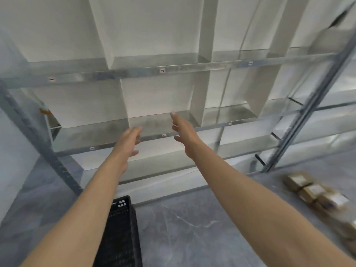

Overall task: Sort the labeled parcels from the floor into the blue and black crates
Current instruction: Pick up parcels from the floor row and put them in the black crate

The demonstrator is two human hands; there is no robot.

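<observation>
Both arms outstretched, L hand [128, 143] & R hand [185, 135] fingers relaxed.

Crate [120, 234] left of parcels [316, 191], before shelves [163, 134]

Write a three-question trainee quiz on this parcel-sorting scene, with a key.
1. Fill in: the crate in view is ____ in colour.
2. The parcels lie: A on a table; B on the floor; C in the crate.
3. True or false: the left hand and right hand each grip a parcel.
Key: 1 black; 2 B; 3 false, as both hands are open and hold nothing.
</observation>
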